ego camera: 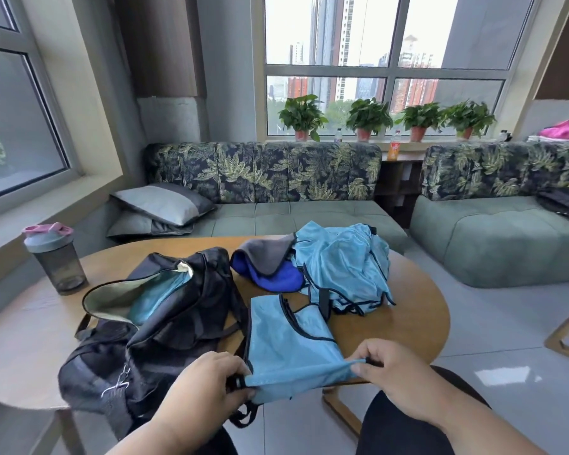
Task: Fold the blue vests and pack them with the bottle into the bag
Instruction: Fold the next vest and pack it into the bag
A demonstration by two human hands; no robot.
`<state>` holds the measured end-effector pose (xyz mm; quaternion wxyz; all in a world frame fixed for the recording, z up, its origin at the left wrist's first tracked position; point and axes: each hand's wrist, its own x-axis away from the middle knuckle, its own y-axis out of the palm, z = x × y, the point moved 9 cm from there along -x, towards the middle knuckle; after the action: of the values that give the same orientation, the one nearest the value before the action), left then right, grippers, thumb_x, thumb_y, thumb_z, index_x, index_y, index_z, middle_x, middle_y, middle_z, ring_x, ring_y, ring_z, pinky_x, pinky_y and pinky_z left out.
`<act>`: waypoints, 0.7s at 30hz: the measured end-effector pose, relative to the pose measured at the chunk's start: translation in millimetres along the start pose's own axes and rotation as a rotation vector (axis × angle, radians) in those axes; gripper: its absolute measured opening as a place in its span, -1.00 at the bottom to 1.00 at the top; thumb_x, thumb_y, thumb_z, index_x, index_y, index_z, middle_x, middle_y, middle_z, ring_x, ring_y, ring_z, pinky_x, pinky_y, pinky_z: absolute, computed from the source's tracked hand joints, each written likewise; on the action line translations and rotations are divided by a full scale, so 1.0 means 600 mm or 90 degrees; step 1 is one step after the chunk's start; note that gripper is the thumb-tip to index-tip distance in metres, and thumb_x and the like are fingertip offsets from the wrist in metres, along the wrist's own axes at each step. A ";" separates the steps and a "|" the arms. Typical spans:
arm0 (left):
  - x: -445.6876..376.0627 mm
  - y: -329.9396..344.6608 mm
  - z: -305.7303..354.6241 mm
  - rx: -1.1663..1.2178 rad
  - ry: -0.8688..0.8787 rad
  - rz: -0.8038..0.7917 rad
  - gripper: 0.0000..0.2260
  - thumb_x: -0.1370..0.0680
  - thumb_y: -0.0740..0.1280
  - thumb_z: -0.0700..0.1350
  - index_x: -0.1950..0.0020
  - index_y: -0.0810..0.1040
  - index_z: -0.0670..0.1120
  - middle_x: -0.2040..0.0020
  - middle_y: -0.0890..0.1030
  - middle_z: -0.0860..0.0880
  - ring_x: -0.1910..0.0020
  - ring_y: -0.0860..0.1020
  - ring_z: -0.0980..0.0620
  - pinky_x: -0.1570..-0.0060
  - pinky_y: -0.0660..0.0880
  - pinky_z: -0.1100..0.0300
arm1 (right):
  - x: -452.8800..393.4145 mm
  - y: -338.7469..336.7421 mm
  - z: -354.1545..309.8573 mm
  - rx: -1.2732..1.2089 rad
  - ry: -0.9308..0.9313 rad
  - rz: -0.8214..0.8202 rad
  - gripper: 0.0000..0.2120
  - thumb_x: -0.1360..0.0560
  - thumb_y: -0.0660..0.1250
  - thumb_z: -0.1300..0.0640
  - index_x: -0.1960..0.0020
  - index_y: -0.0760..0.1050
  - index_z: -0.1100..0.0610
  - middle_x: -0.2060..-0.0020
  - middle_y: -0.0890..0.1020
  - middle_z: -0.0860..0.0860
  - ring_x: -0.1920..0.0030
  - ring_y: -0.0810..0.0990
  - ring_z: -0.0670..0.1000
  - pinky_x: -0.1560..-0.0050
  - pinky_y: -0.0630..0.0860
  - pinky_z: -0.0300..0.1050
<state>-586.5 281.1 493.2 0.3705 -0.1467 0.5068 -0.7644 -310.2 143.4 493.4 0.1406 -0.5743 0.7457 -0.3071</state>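
A light blue vest (286,343) with black trim lies flat at the table's near edge. My left hand (207,379) pinches its near left corner and my right hand (388,366) pinches its near right corner, lifting that hem slightly. A heap of more blue vests (342,264) sits behind it. The black bag (165,320) lies open on the left, with blue fabric (158,297) showing inside its pale lining. A dark shaker bottle (55,257) with a grey and pink lid stands at the far left of the table.
A grey cloth on a dark blue cloth (270,264) lies between bag and heap. The round wooden table (418,316) holds everything. A leaf-patterned sofa (276,192) runs behind it, with potted plants (303,116) on the window sill.
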 end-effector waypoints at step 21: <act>-0.108 -0.052 0.004 0.212 -0.103 -0.078 -0.88 -0.50 0.59 -0.10 0.04 0.71 0.06 0.23 0.72 0.12 0.38 0.61 0.22 0.30 0.57 0.32 | -0.080 -0.060 -0.012 -0.180 -0.024 0.049 -0.94 -0.62 0.43 0.13 -0.03 0.67 0.10 0.05 0.77 0.00 -0.04 0.72 -0.01 -0.18 0.55 -0.13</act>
<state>-553.6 332.4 531.5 0.3820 -0.1750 0.3317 -0.8446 -271.9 185.3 514.6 0.0838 -0.5649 0.8003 -0.1827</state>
